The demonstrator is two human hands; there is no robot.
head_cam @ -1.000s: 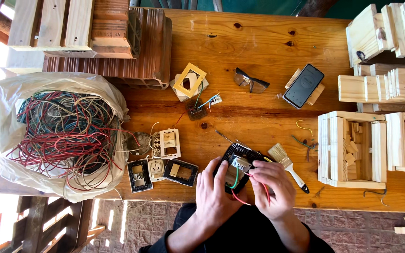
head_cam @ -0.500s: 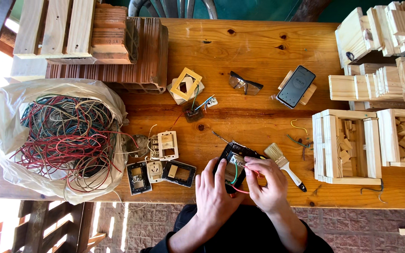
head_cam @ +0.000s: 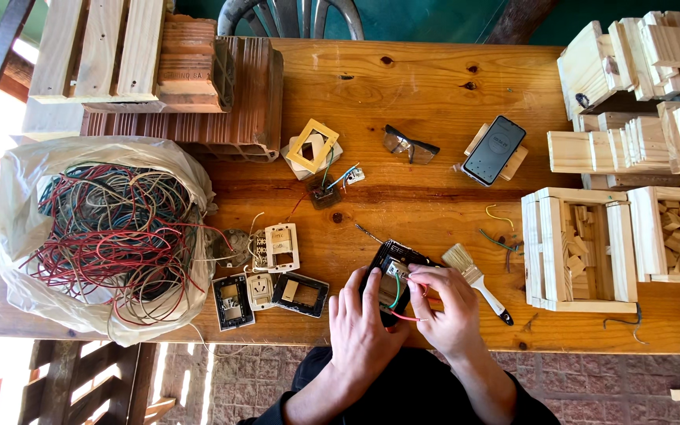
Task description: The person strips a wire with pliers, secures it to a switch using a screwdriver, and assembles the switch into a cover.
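Hands: left (head_cam: 360, 324), right (head_cam: 444, 308) both grip black switch module (head_cam: 393, 271) | red, green wires apparently attached

Worktop (head_cam: 426, 86): knotty wooden planks.
Left: clear bag of tangled wires (head_cam: 104, 236); bricks (head_cam: 222, 94) far.
Middle: switch plates (head_cam: 273, 275), safety glasses (head_cam: 409, 145), phone (head_cam: 495, 149), paintbrush (head_cam: 478, 279).
Right: small wooden crates (head_cam: 580, 248).

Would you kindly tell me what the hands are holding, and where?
Both hands, left and right, hold a black rectangular switch module by its near end; red and green wires trail from it.
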